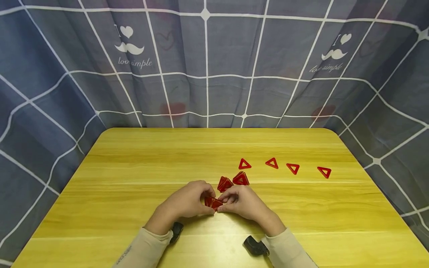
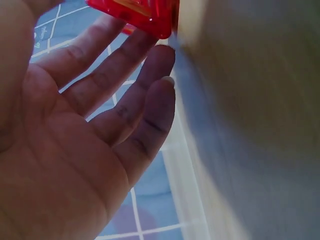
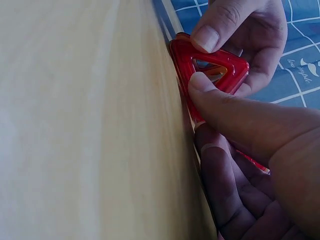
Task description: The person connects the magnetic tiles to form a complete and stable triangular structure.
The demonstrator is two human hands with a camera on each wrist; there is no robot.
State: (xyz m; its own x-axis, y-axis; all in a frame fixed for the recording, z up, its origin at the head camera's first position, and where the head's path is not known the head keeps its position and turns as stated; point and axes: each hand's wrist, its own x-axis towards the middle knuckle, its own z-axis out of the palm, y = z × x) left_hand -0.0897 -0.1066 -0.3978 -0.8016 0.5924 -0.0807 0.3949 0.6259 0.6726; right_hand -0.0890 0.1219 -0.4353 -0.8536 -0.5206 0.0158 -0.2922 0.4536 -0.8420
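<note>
The curtain reads "love simple". Left hand and right hand pinch stacked red triangles; only the head view shows four loose triangles.

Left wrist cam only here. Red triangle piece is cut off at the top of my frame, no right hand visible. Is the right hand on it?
Observer: Yes. In the right wrist view the right hand has its thumb against the face of the red triangle piece.
Operator: Copy. Anything just beyond that hand?
Observer: Head view shows two small clusters of red triangles there, side by side.
Operator: Any singles farther off?
Observer: Four single red triangles, spaced apart, beyond the clusters and mostly off to the right.
</note>
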